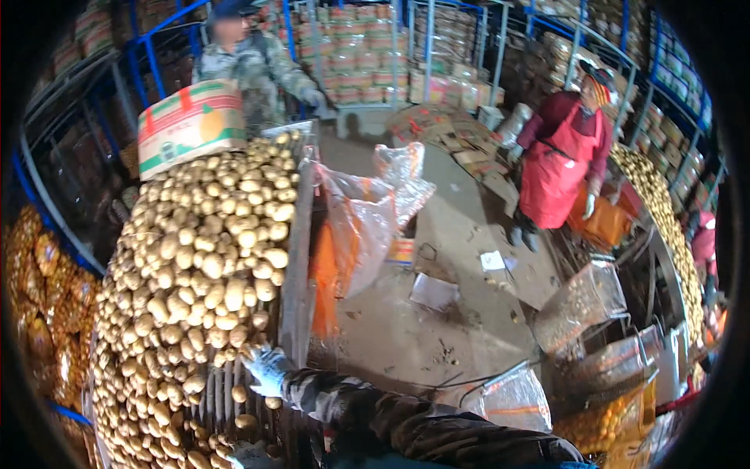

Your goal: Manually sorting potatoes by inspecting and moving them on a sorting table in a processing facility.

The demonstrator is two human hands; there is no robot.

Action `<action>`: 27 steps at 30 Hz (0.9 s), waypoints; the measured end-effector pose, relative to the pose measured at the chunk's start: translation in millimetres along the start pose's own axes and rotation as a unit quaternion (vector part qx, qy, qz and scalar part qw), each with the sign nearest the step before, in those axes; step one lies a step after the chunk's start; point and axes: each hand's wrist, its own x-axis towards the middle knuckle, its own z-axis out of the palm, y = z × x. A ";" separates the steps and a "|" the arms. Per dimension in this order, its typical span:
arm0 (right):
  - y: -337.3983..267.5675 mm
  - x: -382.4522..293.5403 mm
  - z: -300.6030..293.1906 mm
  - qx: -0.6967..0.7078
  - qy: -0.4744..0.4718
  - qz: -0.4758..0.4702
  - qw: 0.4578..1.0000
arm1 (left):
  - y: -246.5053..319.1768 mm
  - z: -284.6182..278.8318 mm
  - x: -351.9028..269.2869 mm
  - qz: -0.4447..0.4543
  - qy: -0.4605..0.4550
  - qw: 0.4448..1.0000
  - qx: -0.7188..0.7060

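Many potatoes (217,264) lie piled on a long sorting table with a slatted metal bed (225,393). My right hand (266,369), in a pale glove, reaches in over the table's right rim, its fingers spread at the edge of the pile. Whether its fingertips touch or hold a potato is not plain. At the bottom edge of the picture, my left hand (251,456), also gloved, shows only in part beside potatoes and slats; its fingers are mostly cut off. A few loose potatoes lie on the slats between the two hands.
A printed cardboard box (190,129) rests at the table's far end, near a person in camouflage. Plastic and orange bags (363,228) hang by the right rim (296,264). Farther right, a person in a red apron stands by another potato line (662,199). Cardboard pieces (435,292) litter the floor.
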 end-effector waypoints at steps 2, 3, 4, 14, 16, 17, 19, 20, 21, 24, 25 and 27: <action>-1.0 0.3 1.2 -0.040 -0.001 0.002 0.999 | 2.7 8.7 -7.2 -0.010 0.022 1.000 0.002; -1.6 -0.3 4.0 -0.059 0.003 0.008 0.998 | 4.2 11.8 -9.6 -0.014 0.036 0.999 0.007; -1.5 1.4 7.4 -0.053 0.018 0.010 0.998 | 5.9 13.6 -9.4 -0.021 0.047 0.999 0.008; 5.6 13.4 27.9 0.005 -0.011 0.022 1.000 | 15.4 10.1 -5.8 -0.071 0.109 0.991 0.012; 5.9 12.4 22.6 0.031 -0.030 0.007 0.999 | 12.3 10.8 -13.2 -0.082 0.116 0.990 0.017; 4.3 11.6 20.4 0.009 -0.020 0.005 1.000 | 10.4 11.6 -18.0 -0.092 0.120 0.988 0.019; 4.7 10.8 16.6 0.011 -0.032 0.005 0.999 | 7.7 14.4 -27.0 -0.108 0.126 0.986 0.020; 4.1 10.6 15.3 -0.016 -0.030 0.004 0.999 | 6.8 15.6 -31.9 -0.116 0.132 0.984 0.019; 4.5 10.6 13.8 -0.016 -0.045 0.005 0.999 | 6.5 16.7 -36.1 -0.123 0.136 0.983 0.021; 2.6 9.3 10.9 -0.039 -0.054 0.011 0.998 | 6.8 20.1 -55.6 -0.146 0.150 0.978 0.022; 3.3 8.6 9.4 -0.025 -0.060 0.010 0.998 | 7.4 21.9 -64.0 -0.154 0.157 0.975 0.020; 5.1 10.8 4.2 -0.041 -0.098 0.007 0.994 | 8.6 25.0 -86.3 -0.173 0.180 0.968 0.024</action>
